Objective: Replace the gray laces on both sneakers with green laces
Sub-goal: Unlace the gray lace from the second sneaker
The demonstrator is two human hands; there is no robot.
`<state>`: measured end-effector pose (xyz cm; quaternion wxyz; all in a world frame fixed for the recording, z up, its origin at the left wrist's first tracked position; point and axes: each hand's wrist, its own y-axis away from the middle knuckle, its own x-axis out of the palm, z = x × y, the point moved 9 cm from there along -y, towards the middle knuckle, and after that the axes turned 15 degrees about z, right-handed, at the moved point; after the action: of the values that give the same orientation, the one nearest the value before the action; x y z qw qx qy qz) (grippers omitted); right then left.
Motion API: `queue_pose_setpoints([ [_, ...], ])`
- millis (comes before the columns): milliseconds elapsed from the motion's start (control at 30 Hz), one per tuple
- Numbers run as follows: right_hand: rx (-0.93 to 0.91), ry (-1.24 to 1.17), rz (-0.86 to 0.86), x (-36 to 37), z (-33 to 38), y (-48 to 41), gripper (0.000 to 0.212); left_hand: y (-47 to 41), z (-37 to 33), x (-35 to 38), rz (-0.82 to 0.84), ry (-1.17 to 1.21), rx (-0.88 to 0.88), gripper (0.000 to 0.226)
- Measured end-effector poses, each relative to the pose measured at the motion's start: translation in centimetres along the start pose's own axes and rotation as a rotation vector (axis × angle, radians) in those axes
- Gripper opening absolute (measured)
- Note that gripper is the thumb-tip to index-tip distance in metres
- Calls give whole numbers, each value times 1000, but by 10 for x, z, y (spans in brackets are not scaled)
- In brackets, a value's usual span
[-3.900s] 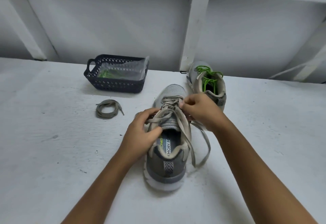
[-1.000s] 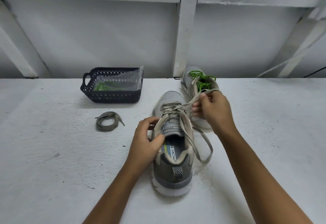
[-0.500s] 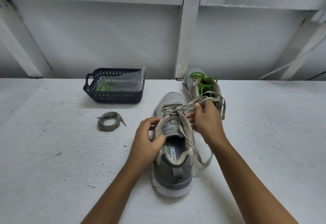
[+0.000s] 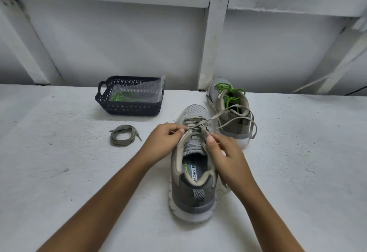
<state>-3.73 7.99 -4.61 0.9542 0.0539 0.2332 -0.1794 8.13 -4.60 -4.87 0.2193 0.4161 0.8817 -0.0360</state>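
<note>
Illumination is even, diffuse and cool-toned. The white tabletop (image 4: 59, 172) reads bright, without glare. Soft, short shadows lie to the right of the near sneaker (image 4: 192, 196) and along the base of the basket (image 4: 129, 110). Wide-angle perspective enlarges the forearms (image 4: 99, 202) toward the lower edge. The centre is sharp and the upper corners are slightly smeared.

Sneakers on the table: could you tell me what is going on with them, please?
A person is unlacing the near sneaker: the left hand and right hand both pinch its gray lace at the eyelets. Its loose ends trail across the far sneaker, which already wears a green lace. A coiled lace lies on the table in front of a basket holding a bag with green strands.
</note>
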Motion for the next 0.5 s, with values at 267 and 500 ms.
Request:
queue_pose_setpoints([
  [267,15,41,-22,0,0,2,30,-20,-15,-1,119,-3,1,13],
  [500,27,-14,-35,-5,0,1,19,-48,-26,-3,189,-10,-114,22],
])
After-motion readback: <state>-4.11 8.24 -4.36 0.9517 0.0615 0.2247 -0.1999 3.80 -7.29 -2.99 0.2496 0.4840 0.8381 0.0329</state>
